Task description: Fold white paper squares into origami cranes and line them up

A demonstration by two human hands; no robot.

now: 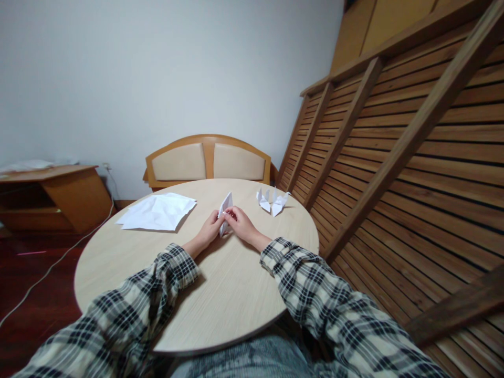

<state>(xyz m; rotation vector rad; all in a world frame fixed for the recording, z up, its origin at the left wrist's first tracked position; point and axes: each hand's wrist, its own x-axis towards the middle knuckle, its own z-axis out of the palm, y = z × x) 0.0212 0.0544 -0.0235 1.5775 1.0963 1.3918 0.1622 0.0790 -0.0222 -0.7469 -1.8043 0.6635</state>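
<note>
Looks like room in home, perhaps bedroom. Judged from headboard-like back (pixel 209 157) with 2 cream padded panels, set before plain pale wall (pixel 197 68); from round light-wood table (pixel 232 299), low wooden cabinet (pixel 76 197) at left, loose white cable (pixel 53 266) running across dark red floor (pixel 43 283); also from large slatted wooden frame (pixel 397 163) along right side, below yellowish-brown panels (pixel 384 23).

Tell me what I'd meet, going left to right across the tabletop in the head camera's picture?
White paper sheets, the left hand, the folded paper piece, the right hand, two folded paper birds.
</note>
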